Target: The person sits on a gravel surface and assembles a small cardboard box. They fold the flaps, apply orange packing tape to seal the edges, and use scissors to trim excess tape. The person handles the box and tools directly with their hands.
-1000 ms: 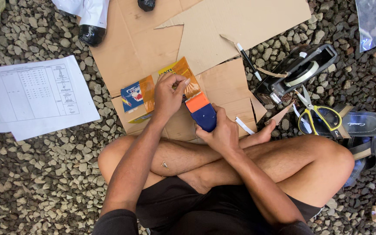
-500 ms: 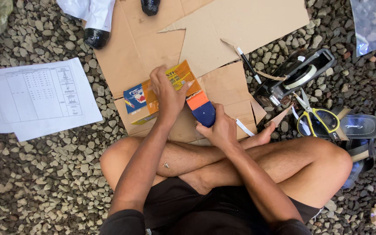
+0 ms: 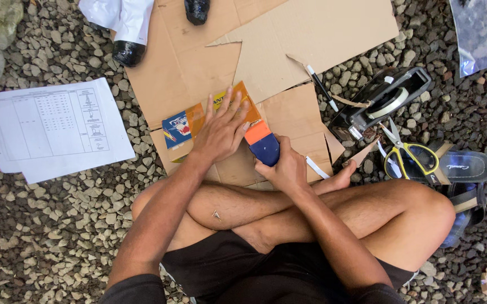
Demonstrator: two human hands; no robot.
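I sit cross-legged on gravel over sheets of brown cardboard (image 3: 198, 62). My left hand (image 3: 221, 129) lies flat, fingers spread, on a colourful orange and yellow printed card (image 3: 184, 125) resting on the cardboard. My right hand (image 3: 283, 166) grips a tool with a dark blue handle and an orange front (image 3: 263, 141), its front end against the right edge of the printed card, just beside my left fingertips.
A white printed paper sheet (image 3: 52, 126) lies on the gravel at left. A black tape dispenser (image 3: 384, 98), yellow-handled scissors (image 3: 404, 149), a pen (image 3: 322, 87) and sandals (image 3: 463, 174) sit at right. Black shoes (image 3: 128, 50) and clear plastic bags (image 3: 483, 31) lie at the far edge.
My left hand has flattened and spread over the printed card, and the blue-and-orange tool has slid a little toward it along the card's right edge.
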